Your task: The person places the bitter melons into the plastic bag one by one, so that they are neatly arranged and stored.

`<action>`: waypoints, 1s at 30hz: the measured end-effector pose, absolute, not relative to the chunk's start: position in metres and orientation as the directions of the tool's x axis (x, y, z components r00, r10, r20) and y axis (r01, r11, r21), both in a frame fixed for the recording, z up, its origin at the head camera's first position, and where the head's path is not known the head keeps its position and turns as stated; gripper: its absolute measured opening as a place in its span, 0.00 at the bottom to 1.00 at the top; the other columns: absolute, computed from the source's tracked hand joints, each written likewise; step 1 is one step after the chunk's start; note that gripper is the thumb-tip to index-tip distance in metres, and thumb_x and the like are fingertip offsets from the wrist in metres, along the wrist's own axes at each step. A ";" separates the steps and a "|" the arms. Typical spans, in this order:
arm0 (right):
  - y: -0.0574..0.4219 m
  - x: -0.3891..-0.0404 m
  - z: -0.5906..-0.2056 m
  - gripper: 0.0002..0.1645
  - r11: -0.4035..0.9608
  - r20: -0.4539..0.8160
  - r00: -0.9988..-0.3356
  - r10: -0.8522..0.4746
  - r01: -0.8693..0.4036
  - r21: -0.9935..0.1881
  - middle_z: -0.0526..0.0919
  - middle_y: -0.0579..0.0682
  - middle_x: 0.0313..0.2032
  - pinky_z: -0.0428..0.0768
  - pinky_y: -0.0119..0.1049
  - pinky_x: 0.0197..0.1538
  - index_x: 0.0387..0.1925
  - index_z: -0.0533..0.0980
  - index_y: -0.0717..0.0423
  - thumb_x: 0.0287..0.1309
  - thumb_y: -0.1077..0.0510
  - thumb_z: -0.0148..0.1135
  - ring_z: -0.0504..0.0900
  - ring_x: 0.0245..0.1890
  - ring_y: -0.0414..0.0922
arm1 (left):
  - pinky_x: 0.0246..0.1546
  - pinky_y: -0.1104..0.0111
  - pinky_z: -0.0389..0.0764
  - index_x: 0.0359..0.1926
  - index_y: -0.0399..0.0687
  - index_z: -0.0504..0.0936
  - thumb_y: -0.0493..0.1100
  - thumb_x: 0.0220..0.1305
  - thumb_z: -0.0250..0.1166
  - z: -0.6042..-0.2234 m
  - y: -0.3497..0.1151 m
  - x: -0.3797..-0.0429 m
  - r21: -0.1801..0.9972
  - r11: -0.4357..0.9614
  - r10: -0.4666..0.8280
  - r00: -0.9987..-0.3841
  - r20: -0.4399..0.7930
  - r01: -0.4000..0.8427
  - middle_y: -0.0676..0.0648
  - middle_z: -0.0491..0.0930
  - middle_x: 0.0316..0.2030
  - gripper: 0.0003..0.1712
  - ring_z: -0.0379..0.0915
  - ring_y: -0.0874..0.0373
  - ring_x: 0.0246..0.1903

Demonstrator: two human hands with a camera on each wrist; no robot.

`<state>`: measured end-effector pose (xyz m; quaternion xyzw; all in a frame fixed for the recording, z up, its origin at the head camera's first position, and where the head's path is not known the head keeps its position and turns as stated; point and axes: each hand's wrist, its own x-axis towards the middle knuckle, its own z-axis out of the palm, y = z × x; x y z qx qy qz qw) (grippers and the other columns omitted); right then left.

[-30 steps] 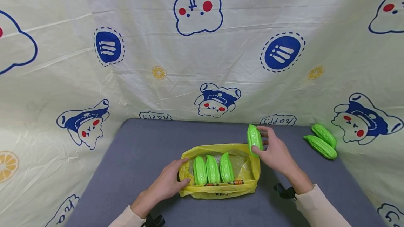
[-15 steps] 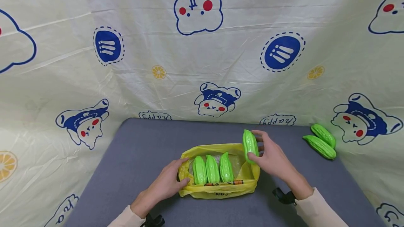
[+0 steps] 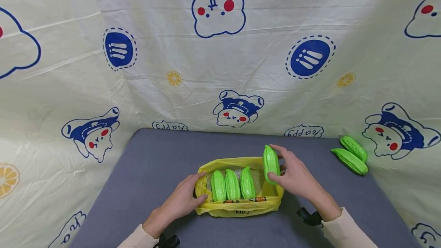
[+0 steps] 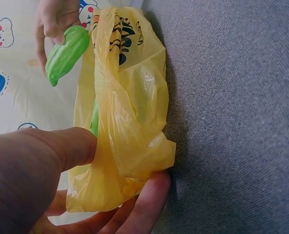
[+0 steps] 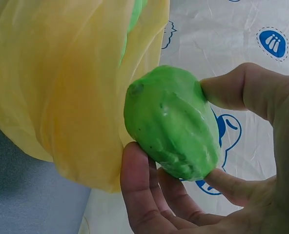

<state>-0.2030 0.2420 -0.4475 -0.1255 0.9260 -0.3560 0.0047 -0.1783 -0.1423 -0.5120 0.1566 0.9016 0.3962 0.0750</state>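
Observation:
A yellow plastic bag (image 3: 220,211) lies with its mouth open upward, and three green bitter melons (image 3: 232,185) sit side by side in it. My left hand (image 3: 184,198) grips the bag's left end; in the left wrist view its thumb lies at the rim and its fingers wrap the outside. Over the bag's right end, my right hand (image 3: 296,171) holds another bitter melon (image 3: 270,163) between thumb and fingers, its pointed tip upward. The right wrist view shows this melon (image 5: 174,122) end-on, beside the bag's yellow wall (image 5: 81,97).
Two more bitter melons (image 3: 349,161) lie together at the right back of the grey table (image 3: 165,152). A printed pale sheet (image 3: 144,98) hangs behind the table and along its sides.
My right hand has moved left and down with its bitter melon, from beside the bag's back right corner to over its right end. The left hand has stayed on the bag.

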 end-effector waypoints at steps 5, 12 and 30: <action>0.241 -0.202 -0.450 0.58 0.717 0.062 -0.965 -0.254 -0.231 -0.658 0.78 0.72 0.70 0.91 0.40 0.40 0.92 0.61 0.55 0.69 0.57 0.82 0.93 0.53 0.56 | 0.74 0.34 0.80 0.84 0.39 0.76 0.42 0.74 0.80 -0.513 -0.143 -0.178 0.737 0.637 0.342 -0.940 -0.007 0.226 0.32 0.82 0.74 0.43 0.79 0.32 0.76; 0.235 -0.199 -0.451 0.57 0.730 0.048 -0.961 -0.272 -0.239 -0.640 0.79 0.70 0.68 0.90 0.38 0.41 0.91 0.63 0.55 0.68 0.58 0.83 0.92 0.52 0.55 | 0.75 0.34 0.80 0.84 0.40 0.76 0.43 0.74 0.80 -0.514 -0.144 -0.178 0.736 0.637 0.345 -0.938 -0.003 0.232 0.32 0.82 0.74 0.42 0.79 0.32 0.76; 0.231 -0.195 -0.452 0.57 0.754 -0.015 -0.949 -0.316 -0.241 -0.611 0.81 0.66 0.65 0.90 0.38 0.40 0.88 0.67 0.54 0.64 0.57 0.88 0.93 0.49 0.50 | 0.75 0.34 0.80 0.84 0.41 0.76 0.43 0.74 0.80 -0.515 -0.144 -0.179 0.733 0.640 0.340 -0.940 -0.004 0.229 0.33 0.82 0.74 0.43 0.79 0.32 0.76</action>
